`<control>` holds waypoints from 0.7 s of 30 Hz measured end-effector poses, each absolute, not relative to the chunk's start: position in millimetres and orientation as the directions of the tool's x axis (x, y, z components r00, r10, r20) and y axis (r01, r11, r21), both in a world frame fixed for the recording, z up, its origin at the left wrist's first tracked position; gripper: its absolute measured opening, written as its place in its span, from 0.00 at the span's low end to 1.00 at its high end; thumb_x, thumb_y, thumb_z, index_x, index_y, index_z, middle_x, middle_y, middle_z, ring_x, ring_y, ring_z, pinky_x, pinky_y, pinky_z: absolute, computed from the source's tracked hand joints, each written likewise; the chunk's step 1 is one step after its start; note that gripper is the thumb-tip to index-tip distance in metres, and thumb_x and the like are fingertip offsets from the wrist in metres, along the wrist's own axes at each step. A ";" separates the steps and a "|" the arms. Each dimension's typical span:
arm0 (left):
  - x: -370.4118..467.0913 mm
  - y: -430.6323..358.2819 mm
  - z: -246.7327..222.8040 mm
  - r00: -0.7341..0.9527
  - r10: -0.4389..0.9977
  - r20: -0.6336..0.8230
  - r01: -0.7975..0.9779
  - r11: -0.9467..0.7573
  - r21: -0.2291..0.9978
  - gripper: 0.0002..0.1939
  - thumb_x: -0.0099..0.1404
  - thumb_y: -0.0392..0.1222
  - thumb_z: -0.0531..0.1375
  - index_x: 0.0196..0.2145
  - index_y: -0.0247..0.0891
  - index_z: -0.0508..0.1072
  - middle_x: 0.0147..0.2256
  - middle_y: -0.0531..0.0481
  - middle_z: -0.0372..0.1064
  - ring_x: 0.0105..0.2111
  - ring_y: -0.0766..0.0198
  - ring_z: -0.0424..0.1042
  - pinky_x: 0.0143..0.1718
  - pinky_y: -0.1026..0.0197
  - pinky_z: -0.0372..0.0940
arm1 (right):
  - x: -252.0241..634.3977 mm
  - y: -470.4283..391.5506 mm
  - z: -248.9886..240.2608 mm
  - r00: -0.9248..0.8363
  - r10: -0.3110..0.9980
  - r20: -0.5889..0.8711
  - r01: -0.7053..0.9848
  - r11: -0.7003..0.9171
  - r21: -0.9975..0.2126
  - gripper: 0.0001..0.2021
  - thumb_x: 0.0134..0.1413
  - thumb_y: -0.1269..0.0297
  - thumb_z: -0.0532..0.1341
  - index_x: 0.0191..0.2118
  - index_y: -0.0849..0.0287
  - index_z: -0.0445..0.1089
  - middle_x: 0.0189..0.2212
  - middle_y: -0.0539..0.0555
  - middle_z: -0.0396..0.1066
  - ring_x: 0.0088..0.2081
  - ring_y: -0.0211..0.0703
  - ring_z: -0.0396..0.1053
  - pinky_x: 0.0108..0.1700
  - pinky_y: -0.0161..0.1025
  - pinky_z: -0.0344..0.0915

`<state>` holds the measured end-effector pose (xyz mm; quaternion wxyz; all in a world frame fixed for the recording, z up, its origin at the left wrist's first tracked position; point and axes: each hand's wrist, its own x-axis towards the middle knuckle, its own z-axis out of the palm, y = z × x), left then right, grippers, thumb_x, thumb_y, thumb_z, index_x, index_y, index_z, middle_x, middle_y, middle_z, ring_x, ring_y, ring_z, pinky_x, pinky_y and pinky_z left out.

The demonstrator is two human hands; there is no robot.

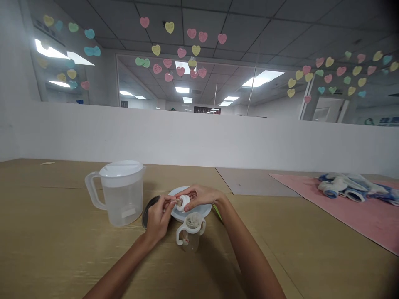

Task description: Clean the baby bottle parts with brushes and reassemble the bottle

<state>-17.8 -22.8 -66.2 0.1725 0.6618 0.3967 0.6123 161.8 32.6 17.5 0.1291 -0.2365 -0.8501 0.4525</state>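
Above the front of a white plate (204,211), my two hands meet at a small white bottle collar (185,203). My right hand (202,195) reaches over from the right, its fingers and thumb gripping the collar. From the left, my left hand (159,216) pinches the brownish see-through teat (178,202) at the collar's opening. A clear baby bottle (192,238) with two white side handles stands upright on the table just below my hands, its top uncovered. Something coiled and pale shows at its neck.
A translucent lidded pitcher (124,199) holding clear liquid stands left. A dark round object (146,214) lies beside the plate, and a green edge (217,212) shows right of it. White-and-blue gloves or cloths (349,187) lie on a pink mat (336,207). A white wall (187,141) bounds the table.
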 end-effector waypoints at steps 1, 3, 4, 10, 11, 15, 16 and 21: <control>-19.0 -23.4 -65.0 -0.060 0.752 0.656 0.275 -0.620 0.735 0.13 0.62 0.48 0.54 0.36 0.36 0.68 0.35 0.47 0.74 0.35 0.61 0.73 0.36 0.61 0.66 | 161.7 32.6 17.4 -0.862 0.507 0.005 0.277 0.479 -0.833 0.29 0.38 0.58 0.68 0.50 0.55 0.67 0.39 0.51 0.71 0.39 0.39 0.66 0.41 0.34 0.61; -20.3 -24.1 -61.7 -0.054 0.779 0.625 0.206 -0.604 0.770 0.13 0.61 0.49 0.55 0.35 0.36 0.68 0.33 0.47 0.74 0.34 0.61 0.73 0.35 0.62 0.65 | 161.6 32.6 17.2 -0.875 0.484 0.012 0.248 0.470 -0.847 0.29 0.37 0.58 0.69 0.51 0.55 0.67 0.39 0.51 0.71 0.39 0.38 0.66 0.41 0.34 0.61; -20.4 -24.2 -59.6 -0.050 0.791 0.610 0.172 -0.595 0.785 0.13 0.61 0.49 0.55 0.35 0.35 0.68 0.32 0.48 0.74 0.33 0.62 0.72 0.34 0.62 0.65 | 161.6 32.4 17.3 -0.879 0.476 0.016 0.235 0.462 -0.855 0.29 0.37 0.59 0.69 0.51 0.55 0.67 0.39 0.51 0.71 0.40 0.38 0.66 0.42 0.34 0.61; -14.8 -19.7 -52.1 -0.079 0.826 0.558 -0.035 -0.562 0.827 0.13 0.60 0.49 0.56 0.35 0.35 0.68 0.34 0.47 0.73 0.35 0.62 0.72 0.38 0.61 0.66 | 160.3 30.9 19.4 -0.859 0.511 0.045 0.218 0.444 -0.869 0.26 0.41 0.56 0.66 0.50 0.56 0.68 0.37 0.52 0.71 0.37 0.38 0.67 0.40 0.34 0.62; -13.6 -18.6 -54.3 -0.088 0.820 0.566 -0.024 -0.570 0.821 0.14 0.60 0.49 0.55 0.36 0.36 0.67 0.36 0.46 0.73 0.37 0.61 0.72 0.39 0.60 0.66 | 160.1 30.9 19.9 -0.844 0.534 0.049 0.237 0.453 -0.859 0.25 0.42 0.55 0.66 0.48 0.56 0.69 0.36 0.51 0.71 0.36 0.37 0.67 0.39 0.34 0.62; -9.9 -16.0 -75.0 -0.092 0.771 0.631 0.209 -0.604 0.769 0.14 0.61 0.49 0.54 0.40 0.37 0.67 0.41 0.45 0.72 0.42 0.58 0.70 0.44 0.56 0.63 | 160.8 31.7 21.8 -0.751 0.660 0.031 0.452 0.547 -0.704 0.24 0.39 0.51 0.66 0.44 0.57 0.72 0.27 0.48 0.69 0.30 0.36 0.65 0.32 0.32 0.59; -9.2 -15.8 -81.9 -0.097 0.758 0.645 0.270 -0.604 0.750 0.14 0.61 0.49 0.54 0.40 0.38 0.68 0.41 0.45 0.72 0.43 0.58 0.70 0.45 0.56 0.63 | 160.9 32.0 22.0 -0.724 0.690 0.018 0.517 0.560 -0.648 0.26 0.37 0.51 0.67 0.45 0.57 0.72 0.25 0.47 0.68 0.29 0.36 0.64 0.30 0.31 0.58; -4.6 -20.2 -108.3 -0.023 0.771 0.636 0.337 -0.593 0.731 0.20 0.63 0.48 0.51 0.51 0.39 0.62 0.45 0.44 0.70 0.46 0.57 0.68 0.48 0.55 0.60 | 159.2 33.5 20.2 -0.650 0.758 0.054 0.658 0.597 -0.460 0.26 0.31 0.57 0.68 0.43 0.58 0.71 0.27 0.48 0.67 0.29 0.37 0.63 0.28 0.31 0.56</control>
